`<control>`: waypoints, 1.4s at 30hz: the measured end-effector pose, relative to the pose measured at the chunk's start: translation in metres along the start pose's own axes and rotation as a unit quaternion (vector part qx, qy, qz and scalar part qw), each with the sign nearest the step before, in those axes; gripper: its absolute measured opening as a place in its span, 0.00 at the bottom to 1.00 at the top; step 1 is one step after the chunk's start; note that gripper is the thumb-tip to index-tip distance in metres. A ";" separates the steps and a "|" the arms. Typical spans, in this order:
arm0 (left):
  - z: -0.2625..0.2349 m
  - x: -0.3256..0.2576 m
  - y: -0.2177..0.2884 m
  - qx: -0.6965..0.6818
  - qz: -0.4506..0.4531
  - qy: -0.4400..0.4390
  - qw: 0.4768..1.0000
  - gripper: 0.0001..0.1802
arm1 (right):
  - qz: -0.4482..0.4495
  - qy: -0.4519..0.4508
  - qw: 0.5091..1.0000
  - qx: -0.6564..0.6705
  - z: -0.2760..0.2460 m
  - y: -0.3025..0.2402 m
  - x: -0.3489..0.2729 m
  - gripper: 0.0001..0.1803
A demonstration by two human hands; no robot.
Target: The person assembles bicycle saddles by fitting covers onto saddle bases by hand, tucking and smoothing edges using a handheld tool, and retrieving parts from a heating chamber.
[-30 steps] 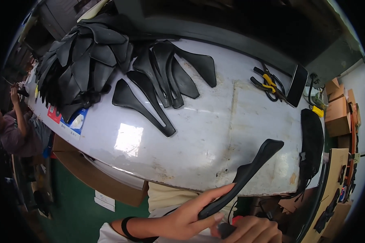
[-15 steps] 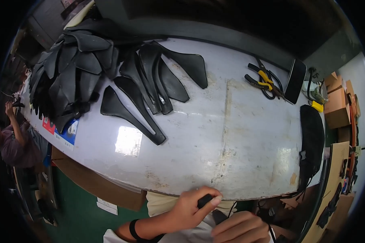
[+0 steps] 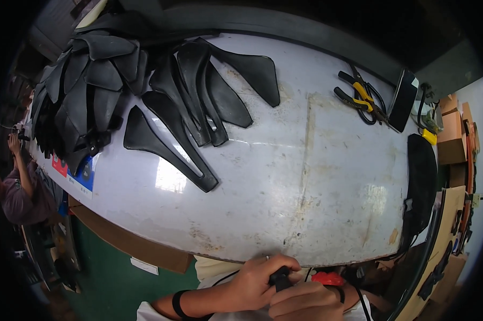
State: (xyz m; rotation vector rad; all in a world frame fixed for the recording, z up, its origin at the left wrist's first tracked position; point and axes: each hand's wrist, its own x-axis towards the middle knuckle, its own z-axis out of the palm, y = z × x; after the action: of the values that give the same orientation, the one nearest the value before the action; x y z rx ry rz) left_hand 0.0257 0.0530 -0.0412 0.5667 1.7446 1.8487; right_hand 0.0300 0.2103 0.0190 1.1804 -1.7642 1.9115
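My left hand (image 3: pixel 256 284), a dark band on its wrist, is closed round a black piece (image 3: pixel 280 278) at the table's near edge. Only the rounded end of this piece shows, so its full shape is hidden. My right hand (image 3: pixel 306 302) presses up against the left with its fingers curled over the same black piece. By the right wrist is a red object (image 3: pixel 328 278), partly hidden. Farther off on the table lie several black saddle-shaped covers (image 3: pixel 169 155), wide at one end and narrow at the other.
A big heap of like black covers (image 3: pixel 86 80) fills the table's far left. Yellow-and-black pliers (image 3: pixel 359 96), a phone (image 3: pixel 403 101) and a black pouch (image 3: pixel 421 187) lie along the right. Below the left edge stands a cardboard box (image 3: pixel 129 235). Another person (image 3: pixel 24 187) works at far left.
My hands have come together, the right one moving up against the left over the black piece. The red object now shows beside the right wrist. The whole view has shifted slightly.
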 end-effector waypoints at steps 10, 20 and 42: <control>-0.004 -0.004 -0.009 -0.043 0.014 -0.015 0.999 0.10 | -0.032 0.078 0.992 0.091 -0.008 0.010 -0.014 0.13; 0.000 -0.004 -0.011 -0.012 0.022 0.017 1.000 0.10 | -0.053 0.335 0.926 0.166 0.017 0.021 -0.017 0.13; -0.010 -0.006 -0.007 0.002 0.003 -0.025 1.000 0.18 | -0.078 0.112 0.989 0.051 -0.005 0.021 -0.024 0.10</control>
State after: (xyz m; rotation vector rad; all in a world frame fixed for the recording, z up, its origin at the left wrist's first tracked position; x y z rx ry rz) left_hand 0.0244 0.0412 -0.0489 0.6150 1.7166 1.8186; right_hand 0.0287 0.2175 -0.0128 1.0557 -1.4317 1.9739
